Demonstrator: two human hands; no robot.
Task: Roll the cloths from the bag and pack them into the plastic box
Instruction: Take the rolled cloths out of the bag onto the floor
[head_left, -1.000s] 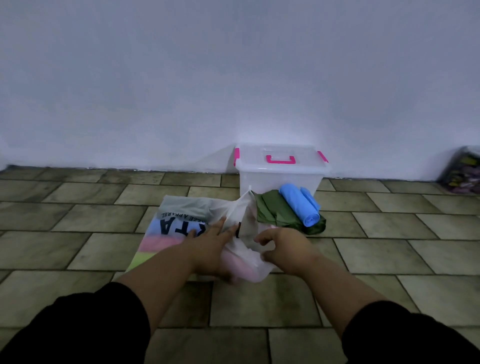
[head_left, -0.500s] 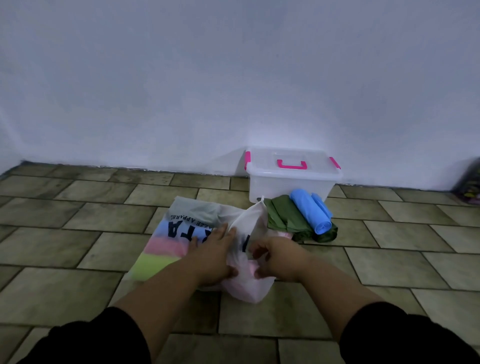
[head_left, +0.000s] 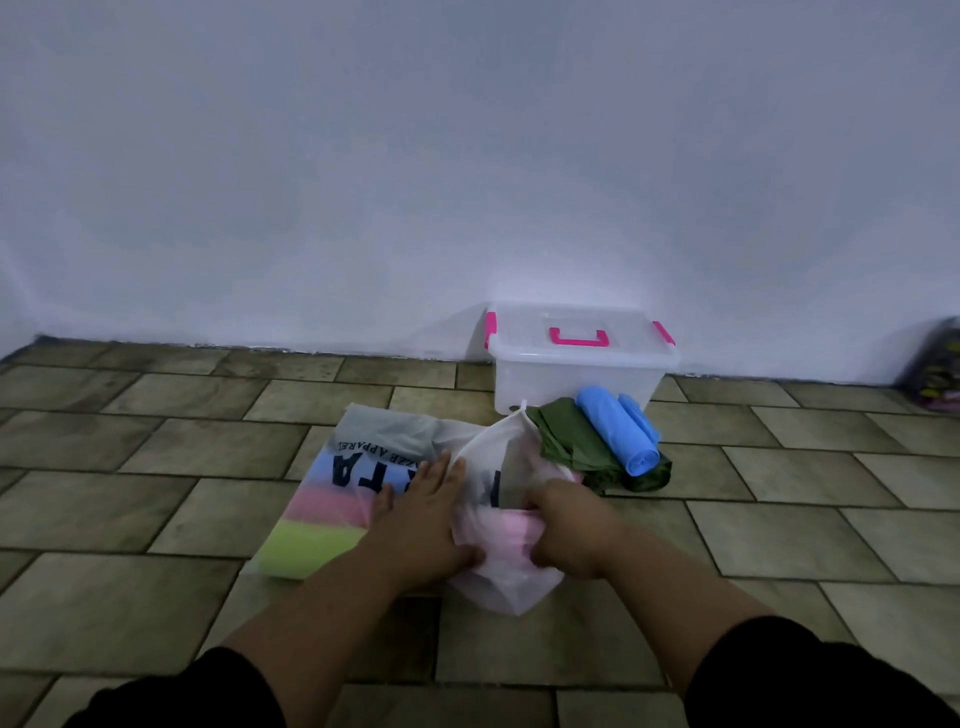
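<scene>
A translucent white plastic bag (head_left: 363, 447) with dark lettering lies on the tiled floor, showing stacked blue, pink and yellow-green cloths inside. My left hand (head_left: 415, 519) lies flat on the bag beside its open mouth. My right hand (head_left: 566, 525) reaches into the mouth, fingers curled round a pale pink cloth (head_left: 511, 535). Behind, a clear plastic box (head_left: 576, 374) with pink handle and latches stands against the wall, lid on. In front of it, a rolled blue cloth (head_left: 618, 431) lies on a green cloth (head_left: 576, 447).
A white wall runs along the back of the tiled floor (head_left: 156, 467). At the far right edge a dark patterned bag (head_left: 935, 374) leans by the wall. Bare tiles lie left of the plastic bag and right of the cloths.
My left hand has slid flatter onto the bag. My right hand has gone deeper into the bag's mouth and closed round the pink cloth. The view has shifted slightly left.
</scene>
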